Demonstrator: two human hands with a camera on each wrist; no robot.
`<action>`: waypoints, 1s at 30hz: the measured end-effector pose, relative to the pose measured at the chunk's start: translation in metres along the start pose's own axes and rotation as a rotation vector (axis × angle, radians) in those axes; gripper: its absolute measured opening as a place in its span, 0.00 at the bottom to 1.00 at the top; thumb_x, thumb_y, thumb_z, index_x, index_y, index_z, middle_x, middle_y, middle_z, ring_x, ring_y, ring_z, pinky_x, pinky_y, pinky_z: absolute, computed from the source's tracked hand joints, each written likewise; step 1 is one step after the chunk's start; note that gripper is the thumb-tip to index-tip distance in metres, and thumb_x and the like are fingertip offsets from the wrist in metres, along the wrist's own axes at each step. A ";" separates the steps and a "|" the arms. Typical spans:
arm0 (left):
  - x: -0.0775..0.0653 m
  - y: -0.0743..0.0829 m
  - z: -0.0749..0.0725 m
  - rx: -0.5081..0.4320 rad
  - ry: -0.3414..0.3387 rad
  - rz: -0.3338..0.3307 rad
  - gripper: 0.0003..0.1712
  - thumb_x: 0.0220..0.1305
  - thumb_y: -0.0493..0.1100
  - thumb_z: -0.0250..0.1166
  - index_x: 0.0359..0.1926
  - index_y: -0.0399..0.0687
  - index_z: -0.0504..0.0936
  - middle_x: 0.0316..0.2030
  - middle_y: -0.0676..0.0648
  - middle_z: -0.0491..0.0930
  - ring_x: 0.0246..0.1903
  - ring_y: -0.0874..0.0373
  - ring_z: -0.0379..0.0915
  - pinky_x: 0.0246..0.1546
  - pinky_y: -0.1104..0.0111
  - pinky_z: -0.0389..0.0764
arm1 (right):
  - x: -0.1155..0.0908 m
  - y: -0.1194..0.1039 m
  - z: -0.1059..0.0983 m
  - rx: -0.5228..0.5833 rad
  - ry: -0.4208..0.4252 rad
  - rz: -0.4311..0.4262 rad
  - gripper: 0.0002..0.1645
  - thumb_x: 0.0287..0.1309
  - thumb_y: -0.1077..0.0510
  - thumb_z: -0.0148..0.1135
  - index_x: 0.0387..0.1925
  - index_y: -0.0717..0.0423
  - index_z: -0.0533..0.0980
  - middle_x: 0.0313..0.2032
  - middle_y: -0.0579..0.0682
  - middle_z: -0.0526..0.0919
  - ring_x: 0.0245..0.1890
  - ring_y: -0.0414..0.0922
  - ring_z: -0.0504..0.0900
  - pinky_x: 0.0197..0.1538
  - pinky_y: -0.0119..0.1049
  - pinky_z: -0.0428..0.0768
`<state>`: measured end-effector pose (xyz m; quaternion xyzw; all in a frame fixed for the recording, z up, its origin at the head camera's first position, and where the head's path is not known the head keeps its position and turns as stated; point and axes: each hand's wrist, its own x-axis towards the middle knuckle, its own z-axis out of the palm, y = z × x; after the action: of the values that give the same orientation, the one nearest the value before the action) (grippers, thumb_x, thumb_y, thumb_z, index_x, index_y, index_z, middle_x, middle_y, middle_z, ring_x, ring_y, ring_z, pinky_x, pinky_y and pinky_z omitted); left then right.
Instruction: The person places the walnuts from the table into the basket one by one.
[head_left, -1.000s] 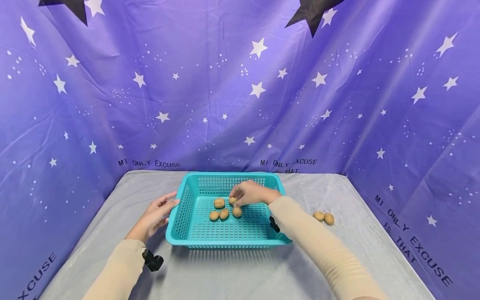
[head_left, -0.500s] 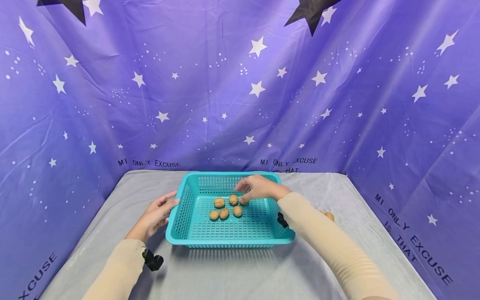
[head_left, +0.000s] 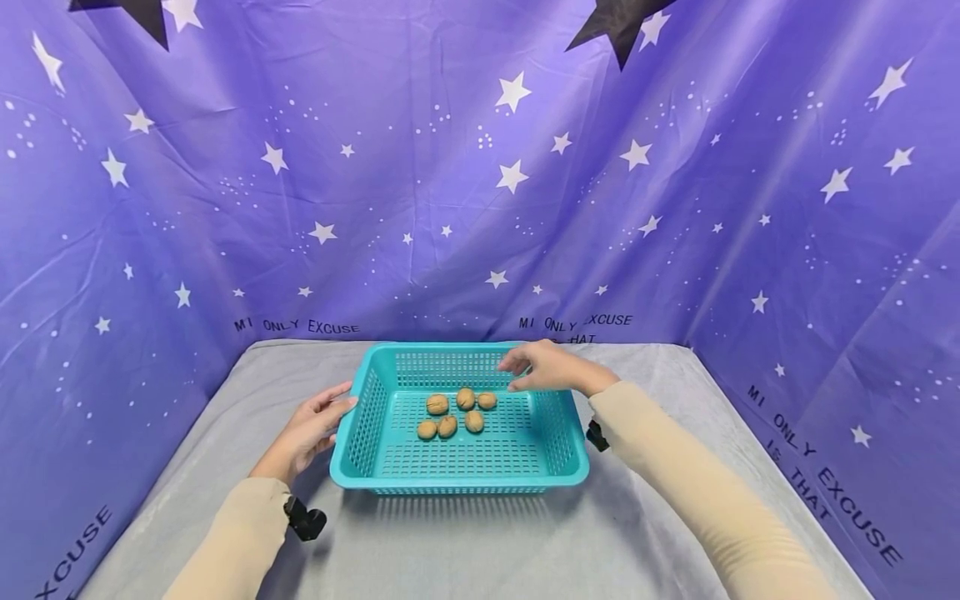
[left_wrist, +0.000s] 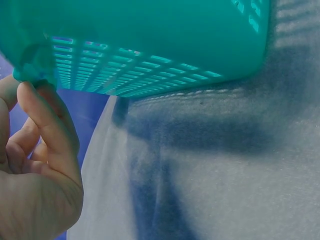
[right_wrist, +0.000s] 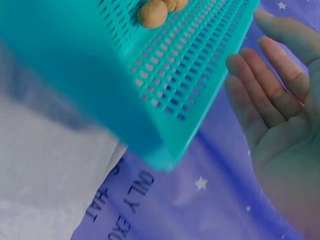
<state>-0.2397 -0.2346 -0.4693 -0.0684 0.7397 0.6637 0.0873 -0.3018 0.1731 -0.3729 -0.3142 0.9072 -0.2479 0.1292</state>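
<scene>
Several walnuts (head_left: 437, 405) lie on the floor of a turquoise plastic basket (head_left: 459, 483), grouped left of and around its middle. At the basket's left side, my left hand (head_left: 307, 429) pinches the rim between thumb and fingers, as the left wrist view shows on the basket wall (left_wrist: 150, 22). My right hand (head_left: 551, 367) hovers over the back right part of the basket, fingers loosely bent and holding nothing. In the right wrist view its palm (right_wrist: 287, 115) faces the basket's edge, and a walnut (right_wrist: 153, 13) shows inside.
A grey cloth (head_left: 465, 550) covers the table under the basket. Purple curtains (head_left: 420, 208) with stars stand close behind and at both sides. My right sleeve (head_left: 675, 467) crosses the table's right part and hides what lies behind it.
My right hand has let go of a walnut in the basket and moved up and right. One more walnut shows beside the others. The left hand stays at the rim.
</scene>
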 end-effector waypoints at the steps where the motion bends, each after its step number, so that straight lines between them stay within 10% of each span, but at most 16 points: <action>1: 0.000 0.000 0.000 -0.002 0.000 0.000 0.43 0.66 0.59 0.67 0.76 0.52 0.62 0.52 0.46 0.76 0.41 0.60 0.81 0.38 0.66 0.82 | -0.004 0.002 -0.002 0.003 0.008 0.003 0.21 0.61 0.58 0.71 0.56 0.54 0.80 0.53 0.48 0.83 0.54 0.52 0.81 0.55 0.42 0.79; 30: 0.000 -0.002 -0.001 -0.019 -0.019 0.007 0.43 0.67 0.58 0.67 0.77 0.52 0.61 0.54 0.47 0.77 0.44 0.58 0.82 0.39 0.65 0.83 | -0.106 0.096 -0.037 0.058 0.204 0.142 0.21 0.61 0.57 0.71 0.53 0.62 0.81 0.49 0.56 0.85 0.49 0.56 0.83 0.51 0.49 0.81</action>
<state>-0.2394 -0.2355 -0.4716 -0.0605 0.7327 0.6717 0.0912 -0.2831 0.3195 -0.3838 -0.2184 0.9282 -0.2949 0.0624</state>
